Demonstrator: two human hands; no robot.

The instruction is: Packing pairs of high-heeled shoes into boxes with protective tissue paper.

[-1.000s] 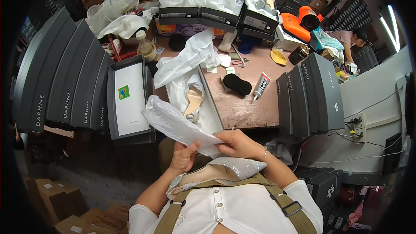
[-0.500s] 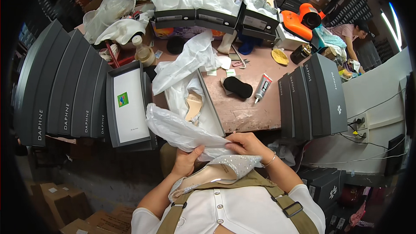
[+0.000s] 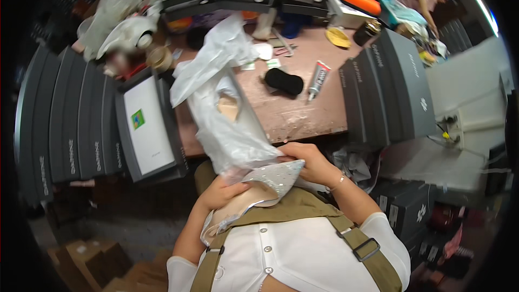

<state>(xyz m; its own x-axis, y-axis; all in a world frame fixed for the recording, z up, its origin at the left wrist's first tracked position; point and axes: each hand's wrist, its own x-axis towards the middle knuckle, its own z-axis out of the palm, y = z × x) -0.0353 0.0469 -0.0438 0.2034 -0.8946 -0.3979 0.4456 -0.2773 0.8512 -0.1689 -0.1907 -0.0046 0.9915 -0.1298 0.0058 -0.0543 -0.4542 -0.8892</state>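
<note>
A silver, glittery pointed-toe shoe (image 3: 278, 177) lies at my lap against the olive apron, its beige insole facing up. White tissue paper (image 3: 230, 138) stretches from an open shoe box (image 3: 251, 105) to my hands. My left hand (image 3: 219, 192) pinches the paper's edge, its thumb side against the shoe. With closed fingers, my right hand (image 3: 312, 165) grips the paper's other corner near the shoe's toe. Inside the box, partly covered by paper, a second shoe (image 3: 227, 107) shows only its beige insole.
Dark shoe boxes stand in rows at left (image 3: 70, 119) and right (image 3: 384, 92). A black oval pad (image 3: 284, 81) and a glue tube (image 3: 319, 80) lie on the pinkish table (image 3: 294, 116). An open box lid (image 3: 148, 124) leans left. Another person (image 3: 427, 5) works at far right.
The tissue paper has come down over the box, covering more of the second shoe. My hands have lowered it to the shoe at my lap. The view has shifted.
</note>
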